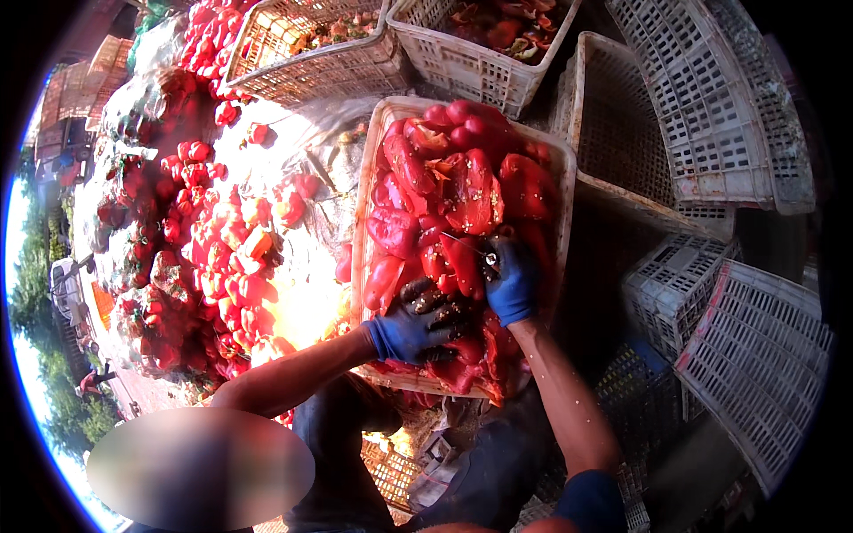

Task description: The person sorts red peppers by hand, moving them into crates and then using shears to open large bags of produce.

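A pale plastic crate [568,200] heaped with red bell peppers [393,230] stands in front of me. Some of the peppers are split open, with seeds stuck to them. My left hand [423,323], in a blue glove with a black palm coating, lies on the peppers with its fingers apart and seeds on them. My right hand [512,276], gloved alike, is closed around a thin metal tool [466,244], whose narrow shaft points to the upper left. A red pepper piece [464,266] lies right beside that hand; whether its fingers also grip it is hidden.
Loose red peppers [233,266] and filled mesh bags [123,226] lie to the left. One crate [320,63] of scraps and another [466,66] of pepper pieces stand beyond mine. More crates [720,113] are at right, some stacked [680,286].
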`<state>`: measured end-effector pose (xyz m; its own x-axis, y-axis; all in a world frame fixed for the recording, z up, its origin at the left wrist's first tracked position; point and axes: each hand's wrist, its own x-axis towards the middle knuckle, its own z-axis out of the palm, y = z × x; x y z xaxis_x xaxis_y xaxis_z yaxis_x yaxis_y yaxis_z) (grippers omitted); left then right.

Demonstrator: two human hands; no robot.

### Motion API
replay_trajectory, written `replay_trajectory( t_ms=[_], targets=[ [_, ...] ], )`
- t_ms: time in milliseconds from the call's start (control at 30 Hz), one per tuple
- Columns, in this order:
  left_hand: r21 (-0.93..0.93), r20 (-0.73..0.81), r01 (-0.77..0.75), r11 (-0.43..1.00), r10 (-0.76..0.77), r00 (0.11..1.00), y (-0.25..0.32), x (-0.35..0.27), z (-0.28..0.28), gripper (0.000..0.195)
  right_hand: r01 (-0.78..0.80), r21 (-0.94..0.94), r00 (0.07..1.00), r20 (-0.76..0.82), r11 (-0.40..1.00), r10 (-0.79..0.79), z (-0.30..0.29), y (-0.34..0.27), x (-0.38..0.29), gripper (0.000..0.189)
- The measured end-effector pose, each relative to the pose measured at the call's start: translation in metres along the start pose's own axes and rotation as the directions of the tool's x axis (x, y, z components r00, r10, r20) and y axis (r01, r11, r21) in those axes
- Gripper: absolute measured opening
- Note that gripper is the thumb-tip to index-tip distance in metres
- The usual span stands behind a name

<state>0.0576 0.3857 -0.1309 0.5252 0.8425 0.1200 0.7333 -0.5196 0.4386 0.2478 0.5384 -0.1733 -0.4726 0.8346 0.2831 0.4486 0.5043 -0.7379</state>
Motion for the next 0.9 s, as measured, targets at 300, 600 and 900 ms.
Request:
replay_trajectory(
  t_ms=[300,600,900],
  targets=[
    [-0.054,0.13,0.141,0.989,-0.133,0.983,0.045,0.038,-0.06,0.059,-0.404,0.217,0.912,0.025,0.888,0.409,-0.028,-0.037,0.001,0.033],
    [0.059,-0.122,0.561,0.826,-0.552,0.825,0.011,0.095,-0.221,0.072,-0.544,0.229,0.794,-0.171,0.807,0.583,-0.109,-0.121,0.015,0.039],
    [0.107,0.199,0.606,0.788,-0.614,0.764,-0.139,0.238,-0.172,0.075,-0.549,0.348,0.681,-0.341,0.76,0.648,-0.086,-0.091,0.061,0.029]
  ],
)
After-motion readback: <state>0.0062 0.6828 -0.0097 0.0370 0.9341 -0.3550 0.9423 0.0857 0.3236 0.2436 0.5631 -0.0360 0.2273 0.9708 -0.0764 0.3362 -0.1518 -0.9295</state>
